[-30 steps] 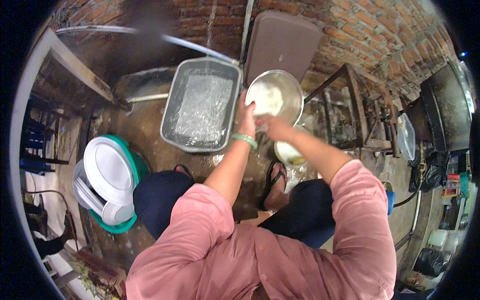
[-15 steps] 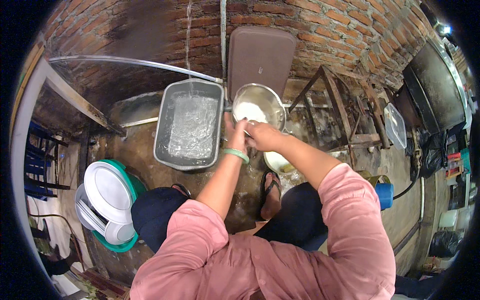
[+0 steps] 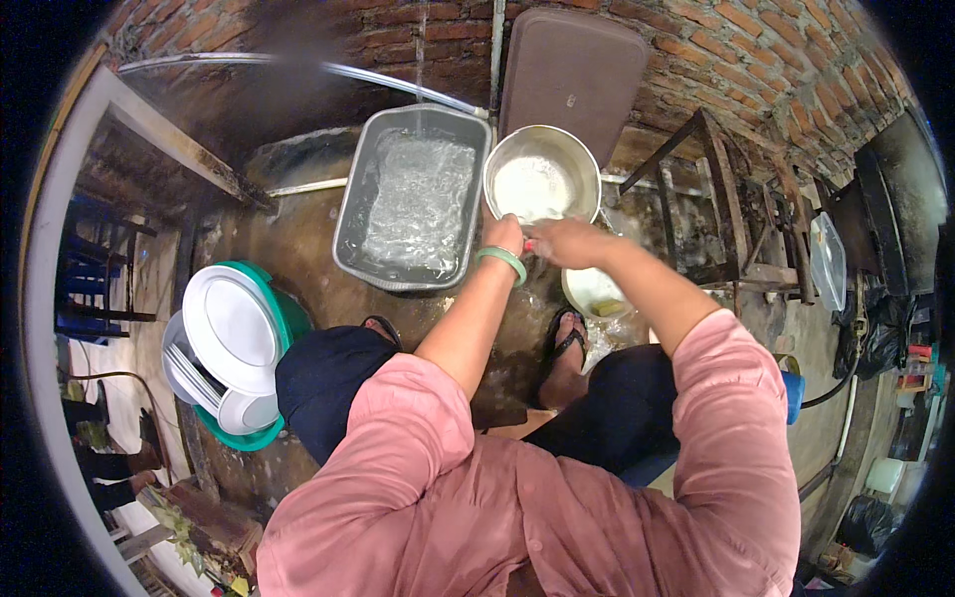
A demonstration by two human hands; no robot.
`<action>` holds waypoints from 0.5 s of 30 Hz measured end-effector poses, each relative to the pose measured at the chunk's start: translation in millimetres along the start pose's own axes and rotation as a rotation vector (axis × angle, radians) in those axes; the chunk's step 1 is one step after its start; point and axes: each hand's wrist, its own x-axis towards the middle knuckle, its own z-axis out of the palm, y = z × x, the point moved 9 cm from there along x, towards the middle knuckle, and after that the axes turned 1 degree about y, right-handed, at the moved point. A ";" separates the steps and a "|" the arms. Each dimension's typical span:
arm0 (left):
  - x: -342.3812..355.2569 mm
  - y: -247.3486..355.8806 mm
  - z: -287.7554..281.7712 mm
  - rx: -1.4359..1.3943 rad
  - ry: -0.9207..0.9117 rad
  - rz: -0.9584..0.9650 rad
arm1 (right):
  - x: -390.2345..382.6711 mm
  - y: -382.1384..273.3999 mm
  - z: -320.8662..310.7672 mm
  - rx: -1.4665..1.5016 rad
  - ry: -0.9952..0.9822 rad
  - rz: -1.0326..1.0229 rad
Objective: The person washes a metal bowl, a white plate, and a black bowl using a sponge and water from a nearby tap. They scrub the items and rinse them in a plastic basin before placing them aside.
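The pot (image 3: 582,171) has left hand (image 3: 504,235) and right hand (image 3: 569,243) at six o'clock, grips too hidden to tell, grey basin (image 3: 361,204) at nine.

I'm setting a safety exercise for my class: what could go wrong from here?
The floor looks wet, so the sandalled foot might slip. Water streaming into the grey tub could eventually overflow. The pot, with left fingers and right fingers near one side, might tip.
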 end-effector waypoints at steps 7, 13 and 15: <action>-43.3 0.3 36.9 0.087 -0.260 -0.315 | -4.3 70.0 -9.5 -0.595 -0.040 0.210; -66.8 8.5 53.6 0.117 -0.393 -0.376 | 1.8 18.7 14.1 -0.318 0.061 -0.001; -63.9 -1.5 44.5 0.310 -0.399 -0.431 | -1.7 8.9 1.5 -0.690 0.098 -0.200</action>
